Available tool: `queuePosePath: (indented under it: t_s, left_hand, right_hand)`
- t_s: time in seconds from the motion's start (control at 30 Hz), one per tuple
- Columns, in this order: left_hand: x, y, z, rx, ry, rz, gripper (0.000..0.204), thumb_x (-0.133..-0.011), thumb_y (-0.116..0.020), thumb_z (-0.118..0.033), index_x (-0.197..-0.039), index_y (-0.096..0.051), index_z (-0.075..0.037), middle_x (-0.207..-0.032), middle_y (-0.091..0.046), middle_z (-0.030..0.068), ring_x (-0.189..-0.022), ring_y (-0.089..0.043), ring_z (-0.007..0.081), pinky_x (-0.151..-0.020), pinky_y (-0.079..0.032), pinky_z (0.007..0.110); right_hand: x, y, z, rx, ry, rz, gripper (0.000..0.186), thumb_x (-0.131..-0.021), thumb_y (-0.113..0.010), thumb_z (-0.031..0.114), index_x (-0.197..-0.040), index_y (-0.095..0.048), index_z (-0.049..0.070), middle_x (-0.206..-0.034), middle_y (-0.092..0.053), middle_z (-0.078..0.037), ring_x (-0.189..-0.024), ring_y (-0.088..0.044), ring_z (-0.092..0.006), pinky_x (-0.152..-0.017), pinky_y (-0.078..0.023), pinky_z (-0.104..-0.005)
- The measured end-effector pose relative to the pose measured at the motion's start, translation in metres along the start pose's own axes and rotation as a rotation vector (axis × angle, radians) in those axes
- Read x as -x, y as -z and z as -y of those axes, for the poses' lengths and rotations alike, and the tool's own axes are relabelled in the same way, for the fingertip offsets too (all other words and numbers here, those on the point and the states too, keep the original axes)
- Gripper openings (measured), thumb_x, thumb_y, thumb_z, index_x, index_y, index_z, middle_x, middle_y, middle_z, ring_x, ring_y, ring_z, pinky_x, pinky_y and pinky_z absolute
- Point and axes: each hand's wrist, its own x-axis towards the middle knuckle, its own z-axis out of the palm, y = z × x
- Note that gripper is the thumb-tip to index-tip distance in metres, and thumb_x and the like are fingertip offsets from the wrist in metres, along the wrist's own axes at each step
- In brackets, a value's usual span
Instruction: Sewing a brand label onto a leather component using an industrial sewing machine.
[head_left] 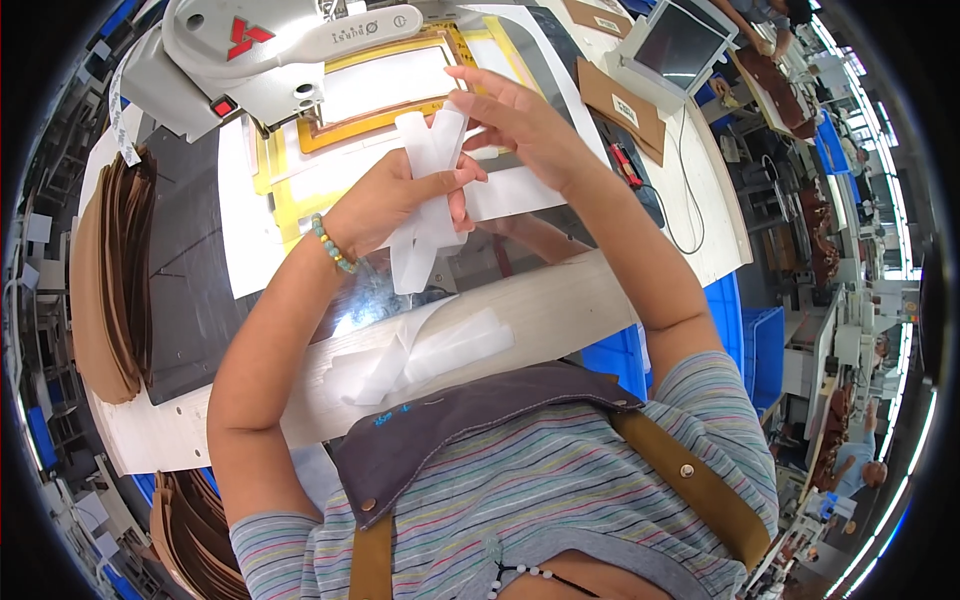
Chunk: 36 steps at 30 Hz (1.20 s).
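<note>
Several thin white strips point(430, 150), crossed over each other, are gripped by my left hand point(385, 200), its thumb lying across them. Their lower ends hang over the dark, shiny table top. My right hand point(525, 130) is up at the top end of one strip and pinches it between thumb and fingers; the index finger stretches out above. More white strips point(440, 355) lie in a loose pile on the pale table edge in front of me. Beyond my hands, a yellow-edged template point(375, 130) rests on white sheets under the sewing machine point(240, 60).
To the left stands a stack of brown panels point(115, 290). At the right are a screen point(680, 45), flat brown pieces point(622, 110), a red-handled tool point(627, 165) and a thin cable. Blue bins point(764, 345) stand beside the table. Other people work farther right.
</note>
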Motion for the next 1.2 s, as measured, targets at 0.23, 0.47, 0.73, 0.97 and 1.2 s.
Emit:
queuePosePath:
  t_s: [0.23,0.47,0.73,0.97,1.2]
  left_hand:
    - [-0.002,0.002,-0.011,-0.228,0.118,-0.07,0.027,-0.101,-0.073,-0.024,-0.116,-0.067,-0.002,-0.066,-0.066,0.0024,-0.059,-0.067,0.0121,-0.07,-0.058,0.029]
    - [0.029,0.025,-0.016,-0.108,0.225,-0.003,0.027,-0.096,-0.077,-0.015,-0.115,-0.068,0.002,-0.071,-0.071,0.0042,-0.06,-0.069,0.0111,-0.059,-0.057,0.025]
    - [0.067,0.08,-0.002,-0.216,0.218,-0.213,0.032,-0.098,-0.076,-0.018,-0.121,-0.068,0.002,-0.089,-0.077,0.0087,-0.071,-0.073,0.0095,-0.069,-0.061,0.023]
    - [0.07,0.101,0.005,-0.726,0.119,-0.615,0.037,-0.098,-0.077,-0.026,-0.126,-0.067,-0.003,-0.076,-0.071,-0.0003,-0.062,-0.065,0.0083,-0.06,-0.053,0.024]
    - [0.068,0.079,0.023,-1.479,-0.494,-0.69,0.051,-0.082,-0.087,-0.02,-0.128,-0.07,-0.007,-0.121,-0.068,0.0096,-0.113,-0.064,0.0292,-0.095,-0.053,0.04]
  right_hand:
    - [-0.016,0.005,0.012,0.37,0.036,0.208,0.056,-0.091,-0.084,0.033,-0.138,-0.067,0.009,-0.107,-0.072,-0.001,-0.099,-0.063,-0.0084,-0.083,-0.048,-0.0243]
    - [-0.001,0.017,0.031,0.357,-0.005,0.254,0.025,-0.092,-0.082,0.023,-0.111,-0.077,0.005,-0.092,-0.073,0.002,-0.081,-0.064,-0.004,-0.067,-0.05,-0.0202]
    - [-0.001,0.02,-0.022,0.44,-0.018,0.07,0.026,-0.096,-0.08,0.023,-0.115,-0.076,0.006,-0.097,-0.074,-0.001,-0.088,-0.066,-0.0055,-0.074,-0.054,-0.0218]
    - [-0.018,0.035,-0.039,0.873,0.246,-0.087,0.034,-0.095,-0.076,0.037,-0.111,-0.078,0.007,-0.099,-0.072,-0.01,-0.092,-0.066,-0.0228,-0.081,-0.053,-0.0366]
    - [0.005,0.026,-0.053,1.062,0.614,-0.032,0.035,-0.098,-0.072,0.035,-0.12,-0.075,0.008,-0.125,-0.072,-0.009,-0.119,-0.065,-0.0296,-0.101,-0.053,-0.0442]
